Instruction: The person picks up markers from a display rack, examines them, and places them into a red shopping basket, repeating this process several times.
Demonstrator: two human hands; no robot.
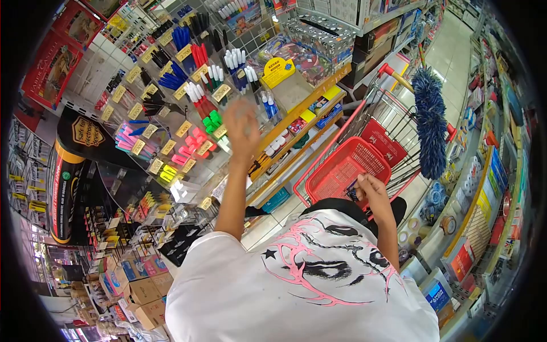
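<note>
My left hand point(242, 128) is raised over the pen display, its fingers smeared by motion, so I cannot see whether it holds anything. Close by it are green highlighters point(212, 121), red markers with white caps point(199, 100) and blue markers point(269, 106). Pink highlighters point(196, 141) and yellow ones point(168, 173) lie lower in the rack. My right hand point(370, 191) is closed in a pinch on a small dark object point(353, 189), mostly hidden by the fingers. It is above the near edge of a red plastic basket point(319, 185).
The basket sits at a shopping cart point(336, 151) with red trim. A blue fluffy duster point(430, 122) leans along the cart's right side. Crowded shelves point(476, 228) curve along the right. Cardboard boxes point(149, 288) are stacked at lower left. A tiled aisle point(447, 54) runs ahead.
</note>
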